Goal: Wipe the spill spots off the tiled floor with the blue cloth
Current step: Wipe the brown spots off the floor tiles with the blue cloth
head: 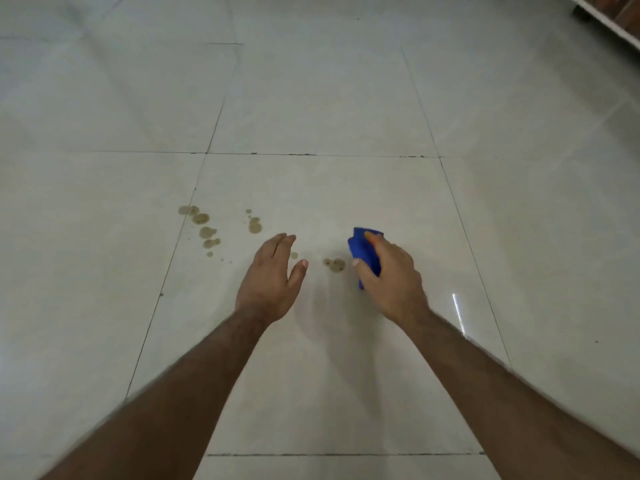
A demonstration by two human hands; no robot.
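Right hand [391, 275], fingers and thumb curled round a bunched-up blue cloth [363, 252], down low over the pale tiled floor [311, 98]; can't tell for sure if cloth is actually touching the tile. Left hand [272, 277] empty, fingers straight and relaxed, thumb sticking out to the side. Small brown spot [335, 264] sitting right between the two hands, just beside the cloth. Tiny one [294, 255] next to the left fingertips. Another little cluster [254, 225] just beyond the left hand, plus a trail of spots [202, 226] further left along a grout line. Wooden furniture edge [613, 12] way off in the top right corner.
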